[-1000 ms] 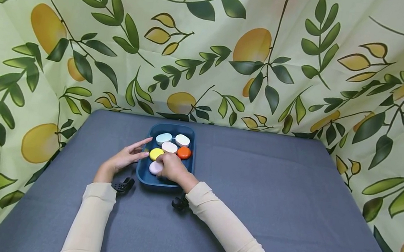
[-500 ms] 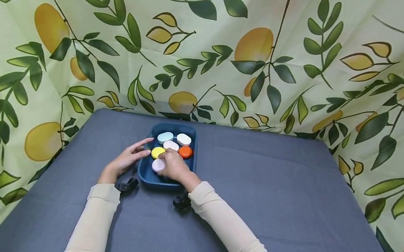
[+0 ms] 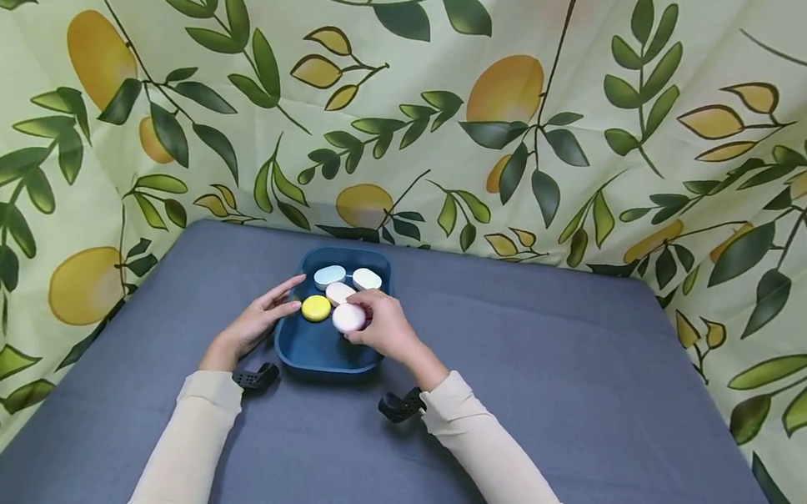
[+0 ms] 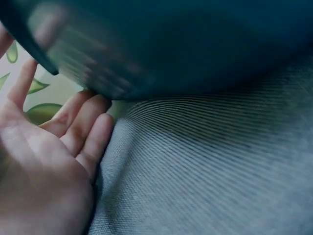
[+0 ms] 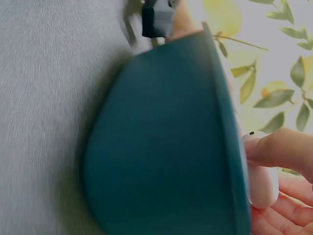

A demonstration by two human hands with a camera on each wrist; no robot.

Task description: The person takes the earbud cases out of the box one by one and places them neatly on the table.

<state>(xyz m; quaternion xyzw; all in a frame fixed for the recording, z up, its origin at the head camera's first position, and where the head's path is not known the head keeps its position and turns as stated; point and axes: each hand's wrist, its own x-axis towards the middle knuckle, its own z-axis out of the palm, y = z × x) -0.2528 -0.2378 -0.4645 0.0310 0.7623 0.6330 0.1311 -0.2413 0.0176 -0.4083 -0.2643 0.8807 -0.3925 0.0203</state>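
Note:
My right hand (image 3: 390,328) pinches a thick, rounded, pale lavender disc (image 3: 348,318), soap-like in look, between thumb and fingers over the right half of a blue tray (image 3: 315,356). In the right wrist view, the disc (image 5: 264,183) shows just past the tray's rim, thumb on one face and fingers behind. My left hand (image 3: 255,319) rests at the tray's left side with its fingers extended, thumb and index at the rim. Inside the tray lie a yellow disc (image 3: 316,308), a light blue oval piece (image 3: 329,277), a white oval piece (image 3: 366,279) and a pale pink one (image 3: 339,294).
The tray stands on a grey cloth-covered table (image 3: 523,384), near its back edge. Behind and beside it hangs a leaf-and-fruit patterned curtain (image 3: 425,78). Black wrist devices sit under the left wrist (image 3: 255,377) and the right wrist (image 3: 401,406).
My right hand has raised the lavender disc from the tray's lower left and carried it right. The orange disc, visible earlier, is now hidden by that hand. The left hand stays at the rim.

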